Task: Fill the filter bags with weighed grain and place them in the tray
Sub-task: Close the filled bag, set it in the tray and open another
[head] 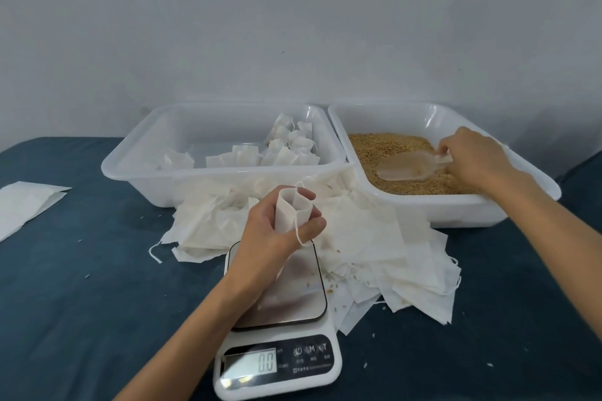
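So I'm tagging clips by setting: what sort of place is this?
Probably an improvised home or small-workshop packing station, not a factory: a digital kitchen scale, plastic trays of grain and filter bags, all on a dark cloth-covered surface by a bare wall.

This looks like a small hand-packing station in a plain room, though whether it belongs to a home or a workshop cannot be told. A bare pale wall [293, 26] rises behind a table under a dark blue cloth [81, 303]. On it stand 2 translucent plastic tubs, one tub of filled bags [136, 169] and one grain tub [521, 205], plus a digital kitchen scale [280, 365] reading 0.0 and a loose heap of empty filter bags [374, 238].
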